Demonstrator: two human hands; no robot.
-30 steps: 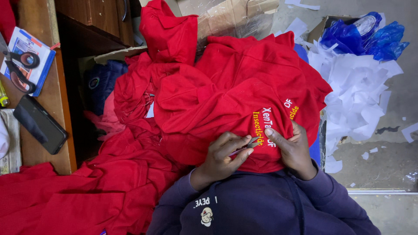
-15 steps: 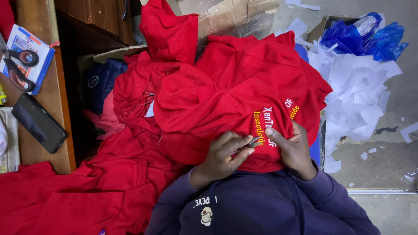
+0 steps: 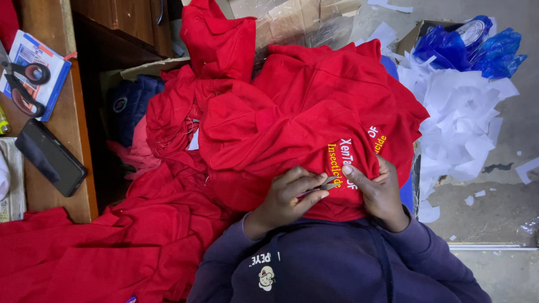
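Little has shifted since the earlier frames: both hands remain on the red garment (image 3: 292,129), the left hand's fingers only slightly re-set over the small tool.

Left hand (image 3: 289,196): fingers pressed together, pinching a thin metal tool (image 3: 320,188) whose tip lies against the garment's embroidered yellow and white lettering (image 3: 339,163). The tool's kind cannot be told.

Right hand (image 3: 379,191): thumb and fingers pinch the garment's fabric just beside the lettering, holding it taut against the tool tip.

Garment: draped over the person's lap, directly above the dark blue hoodie (image 3: 337,264); the lettered patch sits at its lower right edge, between the two hands.

Surroundings, relative to the garment: more red clothing (image 3: 101,252) spreads to its lower left; a heap of white paper scraps (image 3: 460,118) lies to its right, with blue plastic bags (image 3: 471,45) above that heap. Well to its left, a wooden table (image 3: 62,151) carries scissors (image 3: 22,84) on a booklet (image 3: 39,62) and a black phone (image 3: 50,157). A crumpled clear plastic sheet (image 3: 297,22) shows above it.
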